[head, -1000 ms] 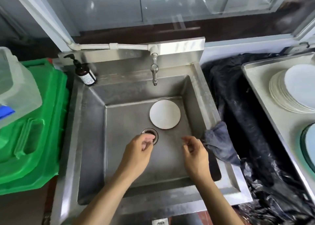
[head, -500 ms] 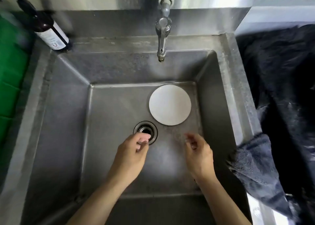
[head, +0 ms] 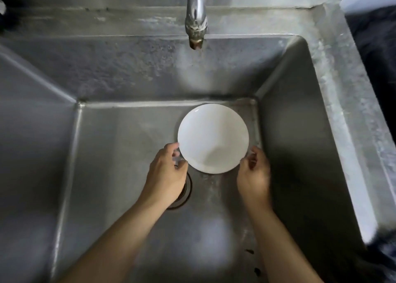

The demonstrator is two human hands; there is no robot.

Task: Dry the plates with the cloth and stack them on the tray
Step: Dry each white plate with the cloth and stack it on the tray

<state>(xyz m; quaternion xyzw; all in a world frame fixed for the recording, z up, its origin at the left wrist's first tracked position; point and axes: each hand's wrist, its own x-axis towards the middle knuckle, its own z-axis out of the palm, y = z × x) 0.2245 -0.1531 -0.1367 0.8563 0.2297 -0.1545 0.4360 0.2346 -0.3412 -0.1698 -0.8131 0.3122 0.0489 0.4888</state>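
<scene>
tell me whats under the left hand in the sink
The round metal drain in the steel sink lies under the left hand; only its right edge shows, the rest is covered.

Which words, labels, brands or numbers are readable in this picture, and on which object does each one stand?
None: no readable text shows anywhere in this view.
Plate: plain white, no mark or print.
Faucet: bare metal, no brand visible.
Sink: bare steel, only stains and scratches.
Dark object at the top left edge: cut off by the frame, nothing legible on it.
</scene>
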